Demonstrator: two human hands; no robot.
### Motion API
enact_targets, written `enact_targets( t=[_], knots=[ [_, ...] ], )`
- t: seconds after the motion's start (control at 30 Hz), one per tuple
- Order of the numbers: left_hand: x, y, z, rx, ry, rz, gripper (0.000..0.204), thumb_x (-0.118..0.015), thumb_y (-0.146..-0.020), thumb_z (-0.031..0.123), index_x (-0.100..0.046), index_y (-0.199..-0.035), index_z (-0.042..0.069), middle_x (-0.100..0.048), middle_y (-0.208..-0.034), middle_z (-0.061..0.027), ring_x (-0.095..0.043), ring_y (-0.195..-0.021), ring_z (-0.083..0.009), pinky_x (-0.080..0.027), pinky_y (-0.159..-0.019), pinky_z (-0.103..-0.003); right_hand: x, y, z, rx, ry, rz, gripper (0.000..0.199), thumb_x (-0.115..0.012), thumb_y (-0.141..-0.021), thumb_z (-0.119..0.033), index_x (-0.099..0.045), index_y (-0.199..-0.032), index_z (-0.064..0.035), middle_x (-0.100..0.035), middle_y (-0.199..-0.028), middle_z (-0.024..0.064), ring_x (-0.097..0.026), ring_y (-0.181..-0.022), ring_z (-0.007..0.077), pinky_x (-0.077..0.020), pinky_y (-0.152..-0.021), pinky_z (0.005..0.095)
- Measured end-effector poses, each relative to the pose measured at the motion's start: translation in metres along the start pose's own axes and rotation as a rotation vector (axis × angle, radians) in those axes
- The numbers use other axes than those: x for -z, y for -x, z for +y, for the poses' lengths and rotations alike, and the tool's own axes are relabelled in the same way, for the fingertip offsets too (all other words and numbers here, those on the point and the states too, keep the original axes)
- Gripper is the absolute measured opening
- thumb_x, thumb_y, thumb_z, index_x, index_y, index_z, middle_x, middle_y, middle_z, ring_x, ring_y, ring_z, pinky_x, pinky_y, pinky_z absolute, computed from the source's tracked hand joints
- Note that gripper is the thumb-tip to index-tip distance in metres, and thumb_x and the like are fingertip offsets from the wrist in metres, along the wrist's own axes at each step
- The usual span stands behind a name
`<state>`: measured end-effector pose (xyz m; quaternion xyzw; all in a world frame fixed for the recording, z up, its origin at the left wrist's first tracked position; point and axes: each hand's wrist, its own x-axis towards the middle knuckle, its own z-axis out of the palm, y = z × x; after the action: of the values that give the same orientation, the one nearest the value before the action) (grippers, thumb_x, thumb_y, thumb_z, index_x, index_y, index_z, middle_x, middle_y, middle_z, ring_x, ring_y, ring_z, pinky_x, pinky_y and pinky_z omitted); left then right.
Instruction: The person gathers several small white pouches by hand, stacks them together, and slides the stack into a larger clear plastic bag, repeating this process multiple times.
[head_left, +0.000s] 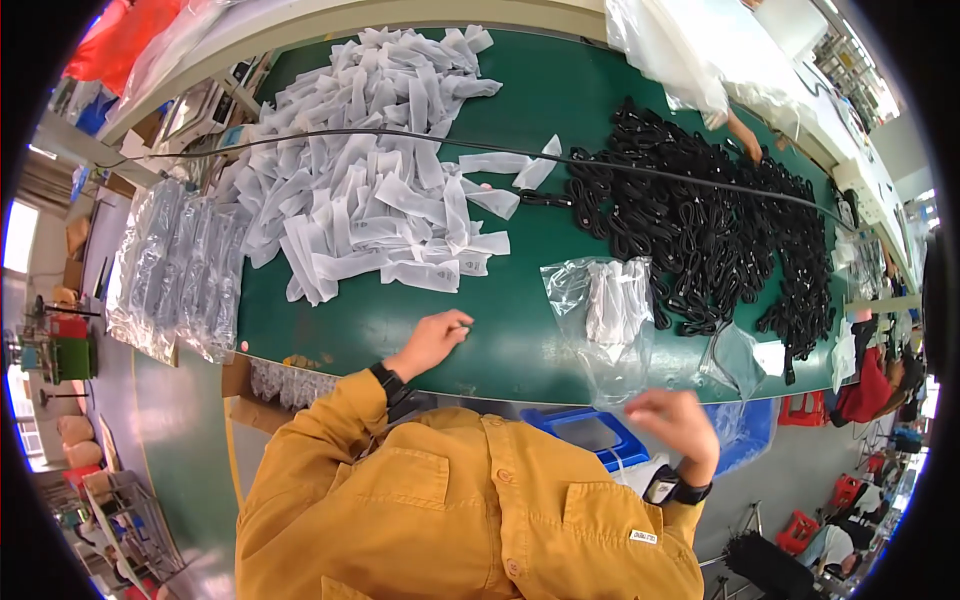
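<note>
My left hand (432, 342) rests low over the green table near its front edge, fingers curled. A small greyish bit shows at its fingertips, too small to name. My right hand (678, 425) is raised in front of the table edge, its bent fingers blurred by motion. Beside it lies the lower end of a clear plastic bag (572, 305), flat on the table. Inside that bag is a bundle of white sleeves (617, 305). Beyond my left hand spreads a large heap of translucent white sleeves (370, 190), several of them loose at its right side.
A big pile of coiled black cables (690, 220) covers the table's right, where another person's hand (742, 135) reaches in. A black cord (480, 148) stretches across above the table. Filled clear bags (175, 265) sit at the left edge. A blue bin (745, 435) stands below right.
</note>
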<state>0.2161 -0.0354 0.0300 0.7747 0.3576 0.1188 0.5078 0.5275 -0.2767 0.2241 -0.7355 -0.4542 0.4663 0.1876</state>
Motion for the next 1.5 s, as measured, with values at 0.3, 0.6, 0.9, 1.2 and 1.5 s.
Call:
enact_targets(
  t=[0.3,0.6,0.9,1.2,1.5],
  knots=[
    [0.013,0.029,-0.014,-0.019,-0.090,-0.005,0.023,-0.063,-0.089,0.011,-0.064,-0.111,0.005,-0.068,-0.085,-0.0104,-0.067,-0.076,-0.0200,-0.052,-0.070,-0.030,-0.012,-0.318,-0.042,0.681,0.445,0.524,0.033,-0.066,-0.080,-0.012,-0.062,-0.112,-0.0074,-0.062,-0.099,0.0157,-0.064,-0.080,0.0327,-0.0518,-0.070,0.0411],
    [0.049,0.067,-0.030,0.264,-0.010,0.287,0.024,-0.065,-0.088,0.012,-0.064,-0.111,0.004,-0.068,-0.092,-0.0122,-0.067,-0.079,-0.0209,-0.053,-0.074,-0.030,-0.029,-0.456,-0.030,0.653,0.802,0.354,0.010,-0.060,-0.083,-0.007,-0.061,-0.092,-0.0053,-0.061,-0.104,0.0174,-0.061,-0.083,0.0400,-0.0514,-0.074,0.0448],
    [0.054,-0.040,0.061,-0.258,-0.412,0.703,0.053,-0.070,-0.086,0.016,-0.046,-0.132,0.004,-0.064,-0.101,-0.0103,-0.065,-0.084,-0.0197,-0.053,-0.081,-0.033,-0.025,-0.339,-0.116,0.486,-0.380,0.020,0.009,-0.057,-0.093,-0.010,-0.057,-0.091,-0.0016,-0.059,-0.077,0.0037,-0.059,-0.066,0.0097,-0.0474,-0.060,0.0231],
    [0.035,-0.010,0.040,0.285,0.428,0.221,0.030,-0.060,-0.095,0.021,-0.050,-0.115,0.002,-0.064,-0.080,-0.0065,-0.063,-0.066,-0.0157,-0.052,-0.061,-0.035,-0.084,-0.443,-0.129,0.712,0.317,0.411,0.024,-0.061,-0.084,-0.005,-0.059,-0.108,-0.0042,-0.063,-0.100,0.0117,-0.062,-0.096,0.0328,-0.0511,-0.080,0.0406],
    [0.033,0.049,-0.014,0.041,-0.034,0.168,0.025,-0.064,-0.090,0.021,-0.051,-0.104,0.005,-0.063,-0.079,-0.0155,-0.063,-0.071,-0.0353,-0.050,-0.064,-0.041,-0.044,-0.450,-0.105,0.767,0.197,0.778,0.011,-0.057,-0.088,-0.011,-0.060,-0.092,-0.0013,-0.063,-0.082,0.0168,-0.064,-0.074,0.0342,-0.0537,-0.067,0.0402]
  ],
)
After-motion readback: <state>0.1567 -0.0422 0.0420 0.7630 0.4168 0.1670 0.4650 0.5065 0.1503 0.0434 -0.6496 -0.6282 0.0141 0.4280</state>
